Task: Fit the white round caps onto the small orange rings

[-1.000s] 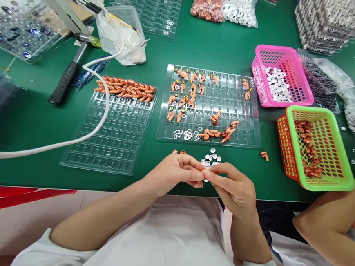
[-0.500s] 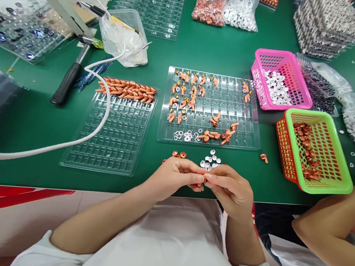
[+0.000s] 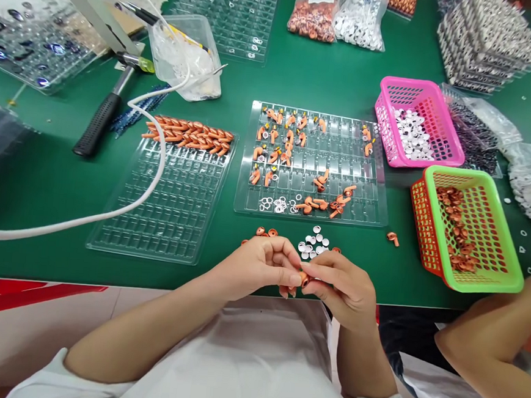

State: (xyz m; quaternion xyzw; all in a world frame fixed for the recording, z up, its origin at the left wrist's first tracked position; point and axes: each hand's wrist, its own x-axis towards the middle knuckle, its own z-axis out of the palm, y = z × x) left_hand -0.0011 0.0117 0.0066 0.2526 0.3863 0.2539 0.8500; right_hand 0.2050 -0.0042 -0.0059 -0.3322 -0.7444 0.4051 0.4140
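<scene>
In the head view, an orange earbud shell [image 3: 304, 279] sits between my hands at the table's front edge. My left hand [image 3: 257, 267] pinches it from the left with thumb and fingers. From the right, the fingertips of my right hand [image 3: 348, 286] grip the same shell. More orange shows under my left fingers, too covered to make out. Just beyond my hands lie small white round caps [image 3: 313, 242] and a few orange cup-shaped pieces [image 3: 266, 231]. A clear plastic tray [image 3: 362, 194] behind them bears orange earbud shells [image 3: 313, 204] and white rings [image 3: 280, 205].
At right stand a pink basket [image 3: 438, 163] of white caps and a green basket [image 3: 483, 287] of orange pieces, near another person's arm [image 3: 488, 339]. A second tray [image 3: 154, 215], a white cable [image 3: 127, 206] and a hammer [image 3: 99, 124] are at left.
The shell has been turned between my fingertips and shows more of its round opening. My left fingers have loosened and lifted slightly. The view has shifted a little.
</scene>
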